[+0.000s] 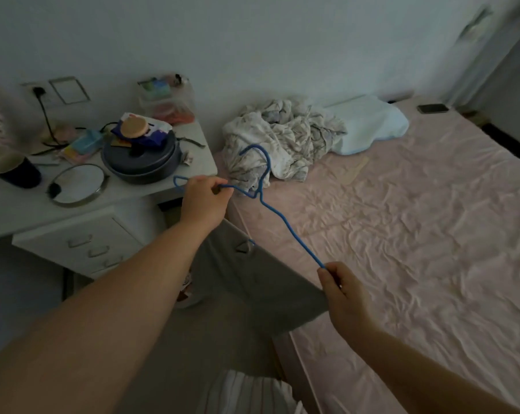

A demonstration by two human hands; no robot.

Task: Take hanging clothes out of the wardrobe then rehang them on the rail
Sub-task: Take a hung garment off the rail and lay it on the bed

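I see the blue hanger [278, 224] stretched between both hands: left hand [205, 201] grips one shoulder, right hand [340, 289] pinches the other, grey garment [252, 282] hanging beneath.

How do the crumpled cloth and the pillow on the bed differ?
The crumpled cloth is patterned white and grey; the pillow is plain pale blue. The cloth lies bunched in deep folds, while the pillow keeps a smooth, rounded shape. The cloth sits nearer the bedside table; the pillow lies further along the wall. Both rest at the head of the pink bed, touching each other.
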